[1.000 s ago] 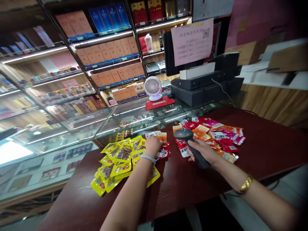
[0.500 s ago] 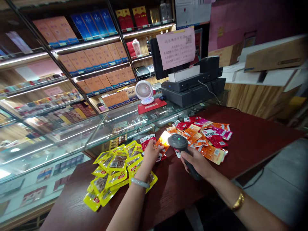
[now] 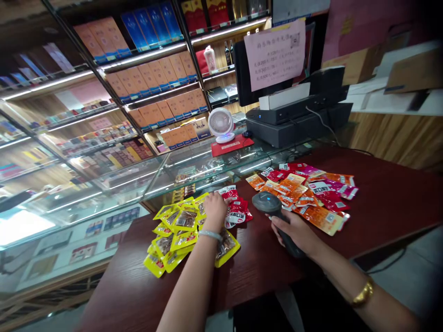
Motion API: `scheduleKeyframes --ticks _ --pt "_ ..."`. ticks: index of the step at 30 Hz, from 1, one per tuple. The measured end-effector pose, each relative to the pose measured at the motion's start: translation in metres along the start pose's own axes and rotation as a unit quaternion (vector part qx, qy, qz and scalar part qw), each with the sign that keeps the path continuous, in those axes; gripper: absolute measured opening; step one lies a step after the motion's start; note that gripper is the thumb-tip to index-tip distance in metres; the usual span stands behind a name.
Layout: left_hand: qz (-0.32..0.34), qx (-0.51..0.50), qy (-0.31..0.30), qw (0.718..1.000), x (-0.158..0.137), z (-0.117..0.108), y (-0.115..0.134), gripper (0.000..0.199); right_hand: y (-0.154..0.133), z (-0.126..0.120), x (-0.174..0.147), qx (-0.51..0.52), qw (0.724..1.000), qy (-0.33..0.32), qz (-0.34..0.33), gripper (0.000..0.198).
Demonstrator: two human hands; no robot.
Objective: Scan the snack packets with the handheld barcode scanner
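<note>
In my right hand (image 3: 294, 230) is a dark handheld barcode scanner (image 3: 268, 203), my fingers wrapped round its handle and its head tilted up to the left. My left hand (image 3: 215, 210) reaches down between the yellow snack packets (image 3: 185, 219) and a small group of red snack packets (image 3: 238, 207). Its fingertips are mostly hidden behind the back of the hand, so its grip does not show. Past the scanner lies a pile of orange snack packets (image 3: 292, 184), mixed with red and magenta ones.
All the packets lie on a dark red tabletop (image 3: 256, 267). Behind it runs a glass display counter (image 3: 187, 159) with a small white fan (image 3: 221, 124). A cash register (image 3: 294, 122) and a monitor with a pink sign (image 3: 275, 55) stand at the back. Boxed goods fill the shelves.
My left hand has moved left from the scanner's head to the yellow packets, and the orange packet it held no longer shows in it. The scanner's bright light is off. The view has shifted.
</note>
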State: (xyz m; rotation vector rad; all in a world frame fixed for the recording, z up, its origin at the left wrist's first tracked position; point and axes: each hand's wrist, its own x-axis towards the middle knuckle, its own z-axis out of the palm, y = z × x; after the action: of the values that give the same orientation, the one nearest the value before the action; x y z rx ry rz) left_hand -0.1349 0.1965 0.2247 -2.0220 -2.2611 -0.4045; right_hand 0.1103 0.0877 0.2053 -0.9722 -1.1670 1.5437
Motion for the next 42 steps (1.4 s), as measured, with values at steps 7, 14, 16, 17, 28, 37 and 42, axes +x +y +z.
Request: scheduleKeyframes --ticks 7,14,16,17,28,37,42 --pt "-0.035 0.069 -0.075 0.994 0.044 0.012 -0.025 0.064 -0.007 0.021 0.023 -0.048 0.998 -0.037 -0.008 0.044" --pt "-0.072 -0.154 -0.025 0.985 0.049 0.009 -0.026 0.037 -0.005 0.025 0.020 -0.042 0.998 -0.044 -0.008 0.040" --pt "-0.065 -0.257 -0.018 0.964 0.044 0.009 -0.021 0.033 -0.003 0.024 0.021 -0.030 0.998 -0.053 -0.010 0.039" --pt "-0.059 -0.298 -0.014 0.953 0.041 0.009 -0.018 0.032 -0.002 0.023 0.021 -0.025 0.998 -0.058 -0.012 0.039" --pt "-0.001 -0.492 -0.092 0.866 0.020 0.020 0.046 0.035 -0.008 0.017 0.014 -0.017 0.999 -0.046 -0.006 0.043" --pt "-0.016 0.015 -0.006 1.000 0.043 0.016 0.017 0.063 0.004 -0.002 0.012 -0.023 0.999 -0.030 0.002 0.041" --pt "-0.020 0.044 -0.098 0.994 0.056 0.026 0.005 0.067 0.007 -0.003 0.013 -0.023 0.999 -0.039 0.000 0.044"
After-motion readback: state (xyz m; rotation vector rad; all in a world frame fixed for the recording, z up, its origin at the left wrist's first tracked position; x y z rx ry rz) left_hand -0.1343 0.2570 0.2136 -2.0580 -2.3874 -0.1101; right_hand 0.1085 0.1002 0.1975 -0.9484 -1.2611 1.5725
